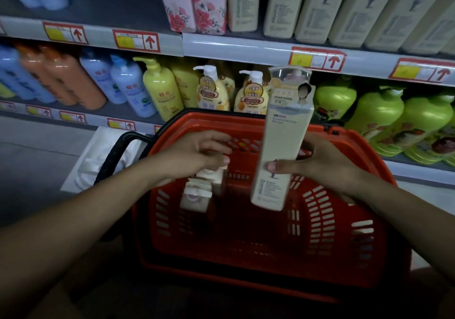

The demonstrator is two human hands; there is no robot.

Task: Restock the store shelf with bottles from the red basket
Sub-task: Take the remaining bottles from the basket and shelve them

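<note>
1. The right hand [327,163] grips a tall cream bottle [283,141] low on its body, thumb pressed across the front and fingers wrapped behind; the bottle stands nearly upright, its clear-capped top tilted toward 1 o'clock, above the red basket [344,232]
2. The left hand [197,153] hovers over the basket's far-left part, at about 9 o'clock from the held bottle, fingers loosely spread and curled downward; its thumb tip sits just above the top of a cream bottle inside, and I cannot tell whether it touches
3. Two or three more cream bottles in the basket [197,195] stand against its left wall, at 7 o'clock from the left hand, pump tops up
4. The basket's black handle [115,156] hangs folded out at the left rim, toward 9 o'clock
5. On the upper shelf [246,47], at 12 o'clock, a row of matching cream bottles on the shelf [344,10] stands to the right of pink floral boxes [194,3]
6. On the lower shelf sit yellow pump bottles [162,92] at 11 o'clock and green bottles [379,114] at 2 o'clock
</note>
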